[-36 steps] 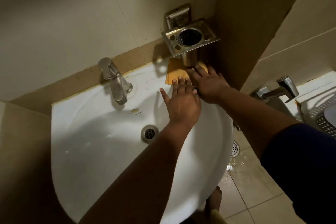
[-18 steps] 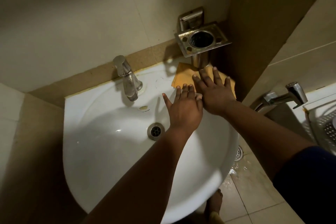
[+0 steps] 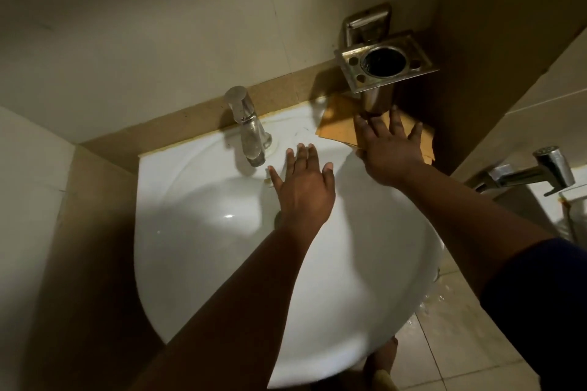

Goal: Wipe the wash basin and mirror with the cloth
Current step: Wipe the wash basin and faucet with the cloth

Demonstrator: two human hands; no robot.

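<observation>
A white wash basin fills the middle of the view, with a steel tap at its back rim. An orange cloth lies flat on the basin's back right corner. My right hand lies flat on the cloth with its fingers spread. My left hand rests open, palm down, on the basin's inner slope right of the tap and covers the drain. It holds nothing. No mirror is in view.
A steel tumbler holder juts from the wall just above the cloth and my right fingertips. A second tap sticks out at the right edge. Wet floor tiles and a bare foot show below the basin.
My left hand has slid left, away from the right hand, toward the tap. My right hand now lies fully on the cloth, farther right. The camera has shifted left.
</observation>
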